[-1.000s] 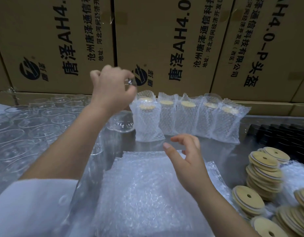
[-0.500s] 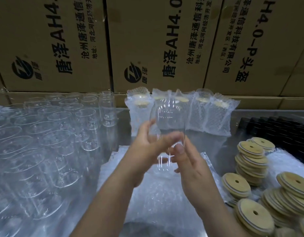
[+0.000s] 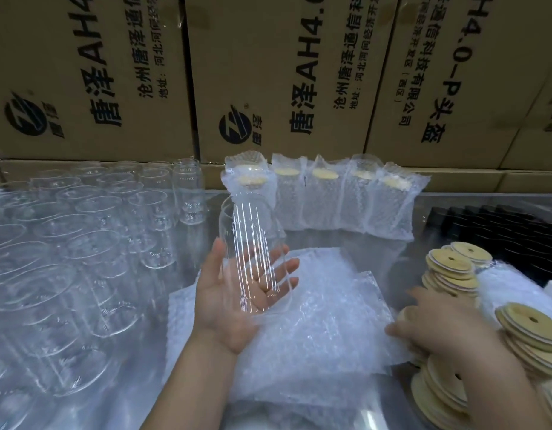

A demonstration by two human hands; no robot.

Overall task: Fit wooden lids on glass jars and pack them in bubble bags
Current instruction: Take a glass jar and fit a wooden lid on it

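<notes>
The lid-fitting step is in hand. The left grip (image 3: 234, 305) lies palm up with its fingers spread nearly straight. It cradles a bare glass jar (image 3: 253, 243), tilted with its mouth toward the far edge of the surface (image 3: 448, 212), above the pile of bubble bags (image 3: 324, 321) at the near middle. The right grip (image 3: 439, 330) is down among the wooden lids (image 3: 451, 268) stacked by the right edge, fingers curled. I cannot tell whether it has a lid pinched, as motion blur hides it. The next move likely calls for lifting one lid clear of the stack, bringing it to the jar's mouth and seating it squarely. Bagged jars (image 3: 330, 206) line the far edge.
</notes>
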